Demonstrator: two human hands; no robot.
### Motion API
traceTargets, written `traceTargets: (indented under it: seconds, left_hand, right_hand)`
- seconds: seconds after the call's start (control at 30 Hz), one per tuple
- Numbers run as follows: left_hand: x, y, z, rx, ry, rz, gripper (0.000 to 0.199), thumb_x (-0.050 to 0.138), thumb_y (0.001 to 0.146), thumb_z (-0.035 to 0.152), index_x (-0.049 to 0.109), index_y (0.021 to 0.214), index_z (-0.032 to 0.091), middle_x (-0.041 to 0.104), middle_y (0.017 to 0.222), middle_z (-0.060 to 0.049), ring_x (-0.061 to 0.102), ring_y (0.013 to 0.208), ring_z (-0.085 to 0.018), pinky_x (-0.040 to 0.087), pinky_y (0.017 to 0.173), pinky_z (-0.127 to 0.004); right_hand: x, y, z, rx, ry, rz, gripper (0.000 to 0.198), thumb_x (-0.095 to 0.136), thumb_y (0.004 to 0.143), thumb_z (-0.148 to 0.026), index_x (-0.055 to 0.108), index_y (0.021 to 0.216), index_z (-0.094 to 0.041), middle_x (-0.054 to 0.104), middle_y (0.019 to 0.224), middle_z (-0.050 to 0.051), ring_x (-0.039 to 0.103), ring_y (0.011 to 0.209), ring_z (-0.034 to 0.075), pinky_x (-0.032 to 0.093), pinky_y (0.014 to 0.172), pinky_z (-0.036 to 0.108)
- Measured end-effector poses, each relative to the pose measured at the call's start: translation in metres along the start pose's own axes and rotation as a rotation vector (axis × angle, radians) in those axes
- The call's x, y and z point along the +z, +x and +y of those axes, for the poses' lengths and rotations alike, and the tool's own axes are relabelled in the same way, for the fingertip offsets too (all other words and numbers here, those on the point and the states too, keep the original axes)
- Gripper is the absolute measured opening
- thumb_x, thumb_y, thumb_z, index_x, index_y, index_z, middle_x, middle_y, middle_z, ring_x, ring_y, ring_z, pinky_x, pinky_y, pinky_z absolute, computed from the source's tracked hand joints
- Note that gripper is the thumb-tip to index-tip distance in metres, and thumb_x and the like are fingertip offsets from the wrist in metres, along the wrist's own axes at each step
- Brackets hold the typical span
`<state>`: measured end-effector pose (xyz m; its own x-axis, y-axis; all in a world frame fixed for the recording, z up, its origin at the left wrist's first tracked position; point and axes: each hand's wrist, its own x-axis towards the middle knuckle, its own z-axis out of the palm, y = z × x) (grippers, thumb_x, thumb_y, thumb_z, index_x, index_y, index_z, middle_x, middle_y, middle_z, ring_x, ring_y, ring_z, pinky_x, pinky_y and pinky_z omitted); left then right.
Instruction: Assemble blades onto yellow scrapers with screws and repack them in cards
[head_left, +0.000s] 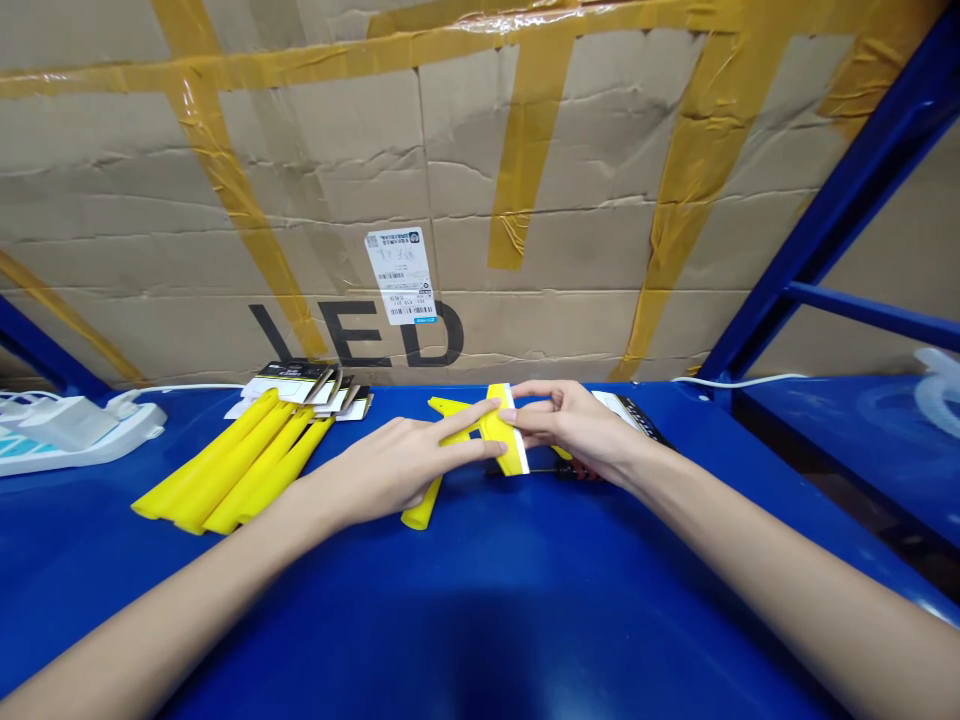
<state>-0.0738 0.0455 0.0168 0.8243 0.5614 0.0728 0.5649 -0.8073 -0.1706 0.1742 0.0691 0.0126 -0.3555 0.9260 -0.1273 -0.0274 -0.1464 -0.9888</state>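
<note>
A flat yellow head with a white strip along one edge (pixel 504 440) is held between both hands, above the blue table. My left hand (pixel 401 455) grips its left side, with fingers closed across its face. My right hand (pixel 574 420) pinches the white-edged side between thumb and fingers. Under my left hand a yellow tubular handle (pixel 421 508) shows its round end; a narrower yellow part (pixel 448 405) sticks out above the fingers. Whether these join the head is hidden. A thin dark rod with a red and black end (pixel 585 470) lies partly behind my right hand.
Several yellow tubular handles with card tags (pixel 240 460) lie stacked at the left. Further left sits a white power strip (pixel 82 440). A black and white card (pixel 634 415) lies beyond my right wrist. A taped cardboard box (pixel 465 180) stands behind the blue table (pixel 480 610), between blue metal posts (pixel 810 240).
</note>
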Motion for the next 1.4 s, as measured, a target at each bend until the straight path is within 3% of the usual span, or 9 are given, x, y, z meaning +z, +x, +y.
traceTargets:
  seconds: [0.1,0.23,0.33,0.4,0.53,0.67,0.9,1.07,1.4]
  left_hand:
    - [0.002,-0.001,-0.004,-0.046,-0.179,0.033,0.077,0.047,0.083,-0.005,0.046,0.148,0.036,0.028,0.168,-0.010,0.070,0.111,-0.026,0.057,0.084,-0.036]
    - [-0.001,0.003,-0.005,-0.160,-0.568,0.192,0.051,0.044,0.098,0.009,0.048,0.145,0.029,0.040,0.161,-0.010,0.049,0.139,-0.028,0.047,0.105,-0.040]
    - [-0.006,0.008,-0.002,-0.358,-1.066,0.190,0.043,0.054,0.100,0.023,0.045,0.142,0.029,0.058,0.137,-0.010,0.066,0.096,-0.018,0.054,0.077,-0.029]
    - [-0.008,0.011,-0.001,-0.446,-1.495,0.146,0.047,0.062,0.097,0.025,0.042,0.139,0.030,0.064,0.108,-0.004,0.054,0.061,-0.007,0.043,0.055,-0.021]
    - [0.001,0.011,-0.006,-0.459,-1.977,0.128,0.054,0.071,0.090,0.016,0.043,0.134,0.029,0.055,0.078,0.006,0.042,0.048,-0.003,0.031,0.048,-0.017]
    - [0.011,0.010,-0.013,-0.451,-2.067,0.114,0.053,0.071,0.091,0.013,0.045,0.134,0.030,0.052,0.069,0.007,0.040,0.045,-0.002,0.028,0.048,-0.017]
    - [0.014,0.010,-0.014,-0.468,-2.054,0.115,0.053,0.072,0.090,0.013,0.045,0.133,0.030,0.054,0.068,0.007,0.042,0.045,-0.003,0.027,0.048,-0.019]
    - [0.012,0.010,-0.011,-0.490,-2.036,0.101,0.050,0.070,0.091,0.012,0.045,0.131,0.029,0.056,0.075,0.006,0.043,0.046,-0.002,0.028,0.049,-0.018]
    - [0.008,0.012,-0.003,-0.438,-2.110,0.092,0.051,0.064,0.092,0.006,0.042,0.133,0.026,0.058,0.078,0.005,0.043,0.044,-0.001,0.029,0.047,-0.017]
  right_hand:
    - [-0.014,0.006,-0.003,-0.033,-0.132,0.087,0.015,0.073,0.090,-0.027,0.070,0.099,-0.015,0.079,0.081,0.008,0.075,0.071,0.016,0.062,0.072,0.026]
    - [-0.040,0.012,-0.005,-0.201,-0.639,0.176,0.007,0.069,0.088,-0.017,0.068,0.095,-0.017,0.078,0.077,0.006,0.073,0.070,0.018,0.058,0.068,0.028]
    - [-0.049,0.014,-0.004,-0.291,-0.930,0.084,0.013,0.067,0.082,-0.007,0.067,0.087,-0.019,0.077,0.078,0.002,0.073,0.074,0.018,0.054,0.068,0.027]
    - [-0.047,0.014,-0.002,-0.324,-1.050,0.019,0.016,0.065,0.080,-0.006,0.067,0.086,-0.020,0.078,0.079,0.000,0.073,0.075,0.017,0.051,0.069,0.027]
    - [-0.039,0.012,-0.001,-0.341,-1.290,-0.002,0.019,0.066,0.079,-0.006,0.069,0.089,-0.022,0.078,0.086,0.000,0.071,0.078,0.019,0.045,0.067,0.027]
    - [-0.038,0.012,0.001,-0.324,-1.443,0.002,0.021,0.064,0.082,-0.007,0.071,0.093,-0.024,0.078,0.092,0.001,0.070,0.083,0.021,0.038,0.063,0.028]
    - [-0.041,0.015,0.007,-0.335,-1.403,-0.080,0.017,0.057,0.089,-0.010,0.068,0.095,-0.022,0.074,0.086,0.004,0.067,0.079,0.020,0.039,0.067,0.029]
    - [-0.047,0.013,0.003,-0.412,-1.265,-0.145,0.014,0.057,0.088,-0.008,0.057,0.093,-0.022,0.070,0.076,0.000,0.061,0.068,0.016,0.038,0.062,0.027]
    - [-0.023,0.003,-0.008,-0.677,-0.912,-0.039,0.013,0.058,0.093,-0.015,0.047,0.093,-0.023,0.063,0.084,-0.001,0.059,0.072,0.014,0.045,0.067,0.025]
